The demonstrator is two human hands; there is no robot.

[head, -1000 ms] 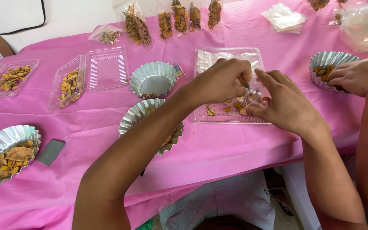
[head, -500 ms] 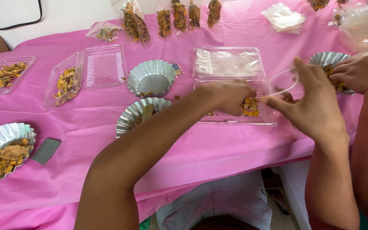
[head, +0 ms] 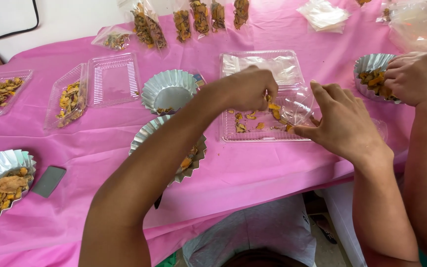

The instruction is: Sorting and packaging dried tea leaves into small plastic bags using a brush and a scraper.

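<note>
My left hand (head: 247, 89) hovers over an open clear plastic clamshell tray (head: 231, 136) and pinches a few dried yellow-orange pieces (head: 274, 110). The pinch sits at the mouth of a small clear plastic bag (head: 300, 105). My right hand (head: 343, 124) grips that bag by its lower edge, with the fingers spread upward. Several loose dried pieces (head: 247, 121) lie on the tray floor. My left forearm crosses over a fluted foil cup (head: 147, 133) that holds some pieces.
Another person's hand (head: 415, 76) rests on a foil cup of pieces (head: 369, 63) at the right. An almost empty foil cup (head: 168, 89), further clamshells (head: 112, 76), a filled cup (head: 1, 178), a grey card (head: 48, 181) and filled bags (head: 147, 24) lie on the pink cloth.
My left hand has lifted pieces from the tray floor up to the bag's mouth. My right hand has brought the bag back left and lower, over the tray.
</note>
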